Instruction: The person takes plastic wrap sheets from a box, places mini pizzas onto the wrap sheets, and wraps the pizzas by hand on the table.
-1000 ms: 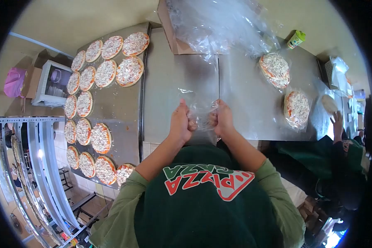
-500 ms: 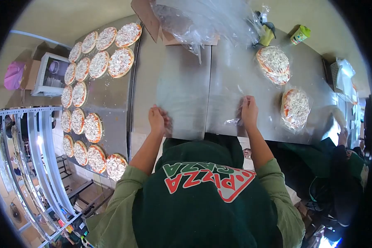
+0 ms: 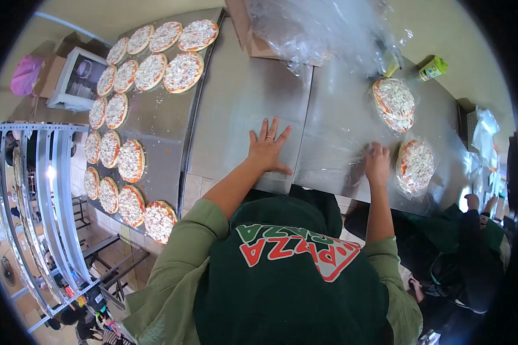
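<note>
Wall [image 3: 437, 34], plain beige, ran along the upper right. Metal shelving rack [image 3: 61, 190], perforated frame, stood at lower left. Pale tiled floor [image 3: 194, 188] showed left of centre.

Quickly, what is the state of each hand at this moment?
Left hand: open, fingers spread, palm down.
Right hand: fingers curled at the clear plastic; whether it grips cannot be told.

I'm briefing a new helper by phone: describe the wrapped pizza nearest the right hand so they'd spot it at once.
On the metal table, go to the right side, just past the person's right hand. There lies the wrapped pizza, round and white-topped in clear plastic. Its neighbour, another pizza, lies farther back, nearer the green container; this one is closer to the table's front edge.
</note>
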{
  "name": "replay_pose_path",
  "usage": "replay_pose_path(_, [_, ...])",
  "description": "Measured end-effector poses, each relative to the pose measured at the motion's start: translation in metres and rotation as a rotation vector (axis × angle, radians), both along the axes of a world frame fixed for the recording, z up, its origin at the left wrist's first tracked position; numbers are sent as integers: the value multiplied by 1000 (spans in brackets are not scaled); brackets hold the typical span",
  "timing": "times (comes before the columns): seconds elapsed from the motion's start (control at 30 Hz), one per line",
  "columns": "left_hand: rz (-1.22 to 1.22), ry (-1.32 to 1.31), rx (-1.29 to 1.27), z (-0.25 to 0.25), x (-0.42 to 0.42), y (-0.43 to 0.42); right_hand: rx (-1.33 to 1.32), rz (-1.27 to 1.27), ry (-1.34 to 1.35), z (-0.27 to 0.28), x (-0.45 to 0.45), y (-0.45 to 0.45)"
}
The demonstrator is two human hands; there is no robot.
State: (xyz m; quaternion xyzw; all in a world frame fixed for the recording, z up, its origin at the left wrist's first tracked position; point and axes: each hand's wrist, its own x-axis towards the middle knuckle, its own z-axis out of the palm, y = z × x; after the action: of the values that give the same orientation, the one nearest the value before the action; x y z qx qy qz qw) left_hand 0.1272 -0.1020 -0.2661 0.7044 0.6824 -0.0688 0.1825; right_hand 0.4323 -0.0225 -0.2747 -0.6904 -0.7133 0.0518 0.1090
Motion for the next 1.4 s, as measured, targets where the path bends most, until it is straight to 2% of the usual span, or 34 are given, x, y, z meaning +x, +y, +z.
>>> replay_pose_path(0.1, [31,-132,223,-20,-5,-4,162,327,137,34,-40,3])
replay_pose_path(0.2, [-130,-200,357,-79,-22,-8,-452,628,321,27,-82,-17])
replay_pose_path(0.3, [49,-80,79,-19,-31,-12,-151,566,15,-11,-59,-7])
replay_pose_path(0.33, [62,-85,62,-16,-35,-12,-52,444,23,-27,-39,4])
replay_pose_path(0.37, [85,-85,45,-15,-36,-10,-124,278,-161,-29,-27,6])
replay_pose_path(0.4, [118,-79,25,-13,-41,-10,-162,254,-185,-37,-15,15])
replay_pose_path(0.43, [192,-178,28,-6,-45,-11,-201,230,-210,-44,-2,23])
replay_pose_path(0.47, [270,-276,40,1,-55,-12,-219,176,-347,-7,-31,13])
replay_pose_path(0.53, [648,-500,466,-23,-96,-23,-9,348,-246,5,-51,-5])
replay_pose_path(0.57, [812,-606,692,-30,-114,-30,-60,397,-199,5,-66,-14])
replay_pose_path(0.63, [1525,-863,1177,-23,-164,-61,-165,464,-118,8,-88,-36])
replay_pose_path(0.67, [1811,-1071,1230,-15,-197,-86,-160,456,-72,2,-88,-41])
replay_pose_path(0.73, [2081,-1429,1343,-4,-244,-135,-145,431,21,-16,-89,-45])
replay_pose_path(0.77, [2325,-1378,1486,25,-251,-143,-149,434,39,-17,-90,-43])
replay_pose_path(0.87, [2342,-1486,1465,10,-288,-178,-164,427,68,-11,-92,-40])
replay_pose_path(0.97, [2470,-1660,1327,20,-304,-185,-160,414,62,-10,-93,-35])
replay_pose_path(1.0, [2438,-1816,1417,4,-314,-189,-153,411,62,-10,-93,-34])
replay_pose_path(1.1, [1765,-2132,1755,-20,-330,-189,-158,388,69,-8,-95,-34])
replay_pose_path(1.13, [1537,-2286,1770,-18,-333,-184,-164,377,74,-8,-96,-34])
replay_pose_path(1.3, [1169,-2413,1613,-19,-356,-164,-116,410,105,-15,-83,-31])
replay_pose_path(1.33, [993,-2395,1642,-33,-364,-163,-129,372,81,-17,-80,-31])
replay_pose_path(1.37, [15,-2422,1288,-80,-384,-173,-143,326,55,-17,-80,-32])
replay_pose_path(1.4, [149,-2541,1274,-66,-374,-166,-147,247,9,-16,-77,-34])
